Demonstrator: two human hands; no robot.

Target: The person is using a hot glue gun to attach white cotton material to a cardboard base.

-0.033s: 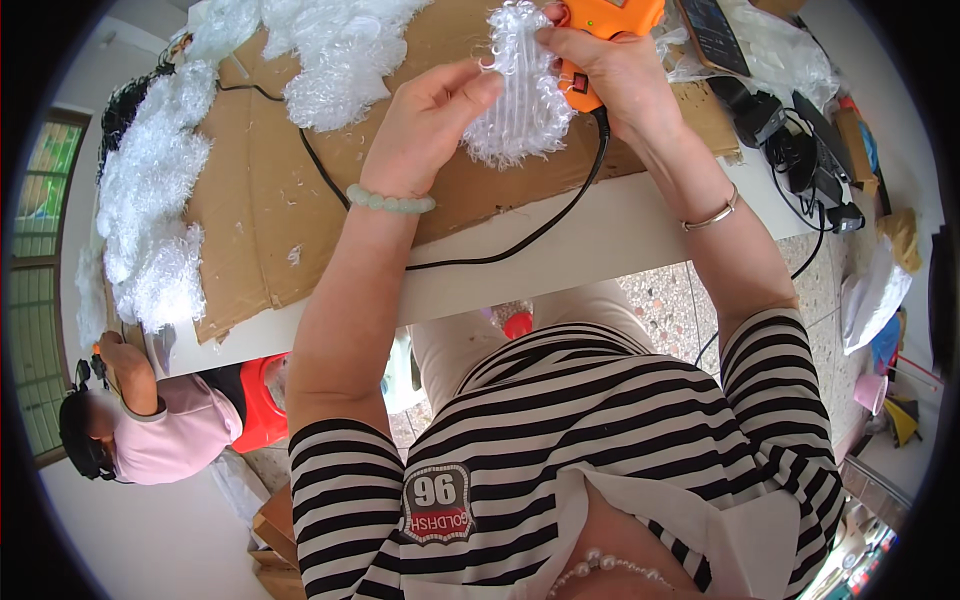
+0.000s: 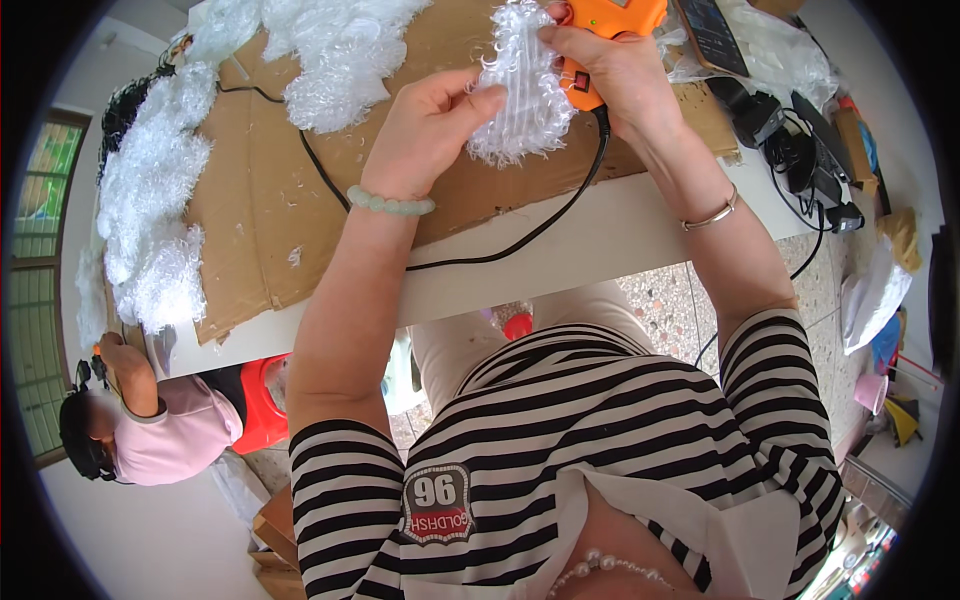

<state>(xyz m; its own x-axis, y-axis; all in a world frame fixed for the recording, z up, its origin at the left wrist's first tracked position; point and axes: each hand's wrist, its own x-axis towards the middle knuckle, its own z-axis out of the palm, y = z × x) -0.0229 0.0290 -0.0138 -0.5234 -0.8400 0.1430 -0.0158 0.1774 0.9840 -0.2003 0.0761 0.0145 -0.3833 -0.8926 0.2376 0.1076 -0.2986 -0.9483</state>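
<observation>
A white, shaggy fringed piece of fabric (image 2: 523,115) with lengthwise ribs is held above the cardboard. Along its left edge, the thumb and fingers of my left hand (image 2: 425,125) pinch it. My right hand (image 2: 622,75) grips an orange corded hand tool (image 2: 582,88) with a red switch, and its thumb presses near the fabric's upper right edge. The tool's working end is out of view at the top. From the tool's lower end, a black cord (image 2: 590,185) curves down and left under my left forearm.
Brown cardboard (image 2: 245,245) covers much of the white table (image 2: 560,235). Heaps of white shaggy fabric (image 2: 155,190) lie left and at the back. A phone (image 2: 712,35), clear plastic (image 2: 785,60) and black adapters with cables (image 2: 795,145) are at right. Another person (image 2: 170,435) works at left.
My left thumb and fingers have shifted slightly down along the fabric's left edge. The right hand and the orange tool have barely moved.
</observation>
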